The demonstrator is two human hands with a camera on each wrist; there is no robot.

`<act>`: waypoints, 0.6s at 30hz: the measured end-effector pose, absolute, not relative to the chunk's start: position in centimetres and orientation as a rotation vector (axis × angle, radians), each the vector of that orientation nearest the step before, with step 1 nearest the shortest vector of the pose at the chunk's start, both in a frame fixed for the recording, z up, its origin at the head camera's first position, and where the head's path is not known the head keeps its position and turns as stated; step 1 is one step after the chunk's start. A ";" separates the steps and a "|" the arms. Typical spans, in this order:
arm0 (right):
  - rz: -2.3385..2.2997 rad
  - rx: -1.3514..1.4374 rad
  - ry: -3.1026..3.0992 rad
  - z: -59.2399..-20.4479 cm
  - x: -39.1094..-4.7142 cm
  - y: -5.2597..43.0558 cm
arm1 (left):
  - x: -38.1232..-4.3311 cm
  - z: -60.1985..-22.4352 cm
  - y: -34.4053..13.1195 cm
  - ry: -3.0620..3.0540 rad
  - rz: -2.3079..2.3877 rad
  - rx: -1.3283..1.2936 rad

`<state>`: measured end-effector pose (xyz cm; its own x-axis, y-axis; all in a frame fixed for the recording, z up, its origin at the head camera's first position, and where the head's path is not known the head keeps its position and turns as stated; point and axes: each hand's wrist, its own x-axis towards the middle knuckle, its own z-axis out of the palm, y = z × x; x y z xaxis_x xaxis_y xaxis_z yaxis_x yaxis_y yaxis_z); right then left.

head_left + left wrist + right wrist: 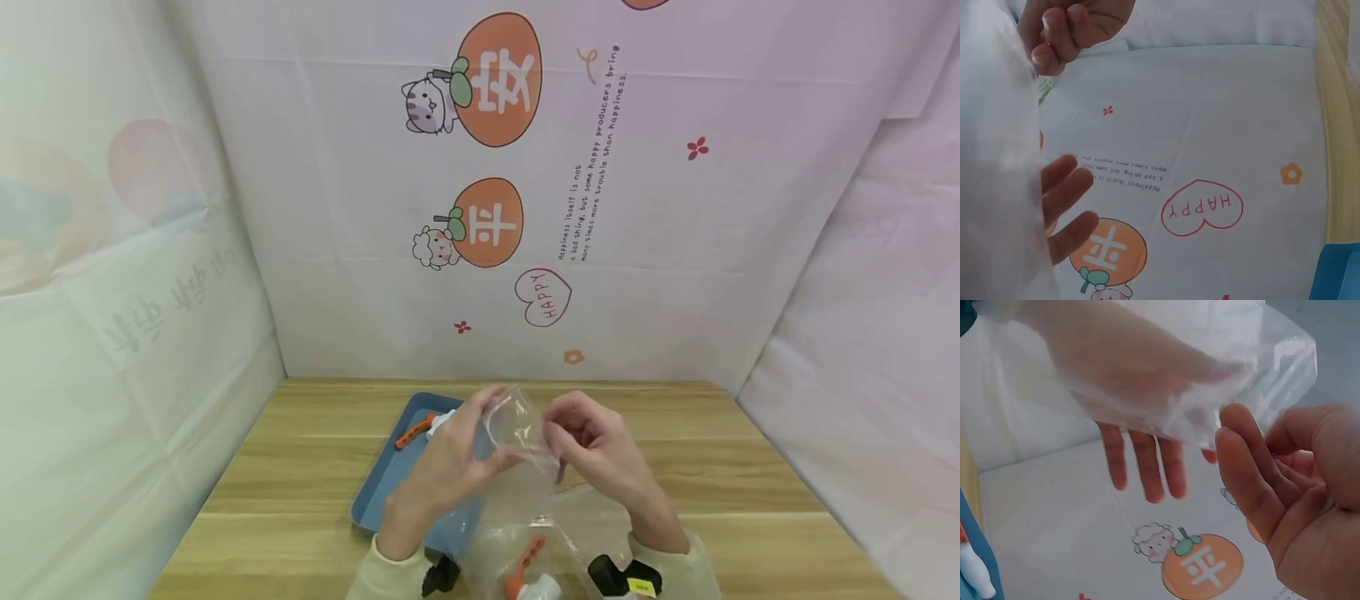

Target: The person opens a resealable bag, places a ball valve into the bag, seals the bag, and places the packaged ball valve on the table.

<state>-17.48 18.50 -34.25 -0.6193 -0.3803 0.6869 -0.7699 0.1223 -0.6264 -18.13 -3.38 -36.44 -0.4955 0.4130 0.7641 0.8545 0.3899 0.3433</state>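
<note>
A clear plastic bag [517, 421] is stretched between the hands, its mouth spread toward the back wall. My left hand [442, 467] holds the left side of the mouth, thumb and forefinger set apart; in the right wrist view the left hand [1141, 387] shows through the film, with several fingertips extending past it. My right hand [600, 446] pinches the right side of the mouth, fingers bent. Below the hands, near the front edge, lies an orange-and-white piece [531, 579]; whether it is inside the bag or behind the film I cannot tell.
Left of the bag, partly behind my left forearm, sits a blue tray [382, 492] holding another orange-and-white piece [415, 431]. More clear film [592, 521] lies on the wooden table [285, 467]. Black devices [622, 575] sit by the wrists. Printed cloth walls surround the table.
</note>
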 end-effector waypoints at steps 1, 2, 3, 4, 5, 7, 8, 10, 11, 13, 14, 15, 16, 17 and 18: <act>1.497 1.105 -2.028 -34.3 -17.5 18.2 | -18.1 -36.5 -3.3 -2.085 -0.989 -1.041; 1.493 1.084 -2.010 -34.4 -17.5 17.9 | -18.0 -36.5 -3.2 -2.093 -0.979 -1.004; 1.484 1.056 -1.993 -34.5 -17.6 17.6 | -18.0 -36.5 -3.0 -2.098 -0.973 -0.972; 1.477 1.024 -1.976 -34.6 -17.6 17.3 | -18.0 -36.5 -2.9 -2.104 -0.968 -0.949; 1.475 0.980 -1.966 -34.7 -17.7 17.1 | -17.9 -36.6 -2.8 -2.107 -0.966 -0.932; 1.489 0.923 -1.930 -34.9 -17.8 16.7 | -17.9 -36.6 -2.5 -2.126 -0.959 -0.922; 1.504 0.897 -1.914 -34.9 -17.8 16.5 | -17.8 -36.6 -2.4 -2.140 -0.956 -0.931; 1.529 0.863 -1.882 -35.0 -17.8 16.2 | -17.8 -36.6 -2.2 -2.180 -0.942 -0.971; 1.537 0.855 -1.871 -35.0 -17.8 16.1 | -17.7 -36.6 -2.1 -2.208 -0.943 -0.998; 1.549 0.851 -1.862 -35.0 -17.8 15.9 | -17.5 -36.5 -1.9 -2.269 -0.959 -1.061; 1.547 0.850 -1.863 -35.0 -17.8 15.8 | -17.5 -36.5 -1.8 -2.287 -0.957 -1.090; 1.548 0.854 -1.865 -35.1 -17.8 15.8 | -17.4 -36.5 -1.7 -2.304 -0.965 -1.114; 1.551 0.860 -1.874 -35.1 -17.8 15.8 | -17.4 -36.4 -1.7 -2.317 -0.967 -1.126; 1.553 0.868 -1.885 -35.2 -17.8 15.8 | -17.3 -36.3 -1.8 -2.320 -0.970 -1.137; 1.553 0.870 -1.897 -35.2 -17.8 15.8 | -17.3 -36.3 -1.8 -2.318 -0.957 -1.140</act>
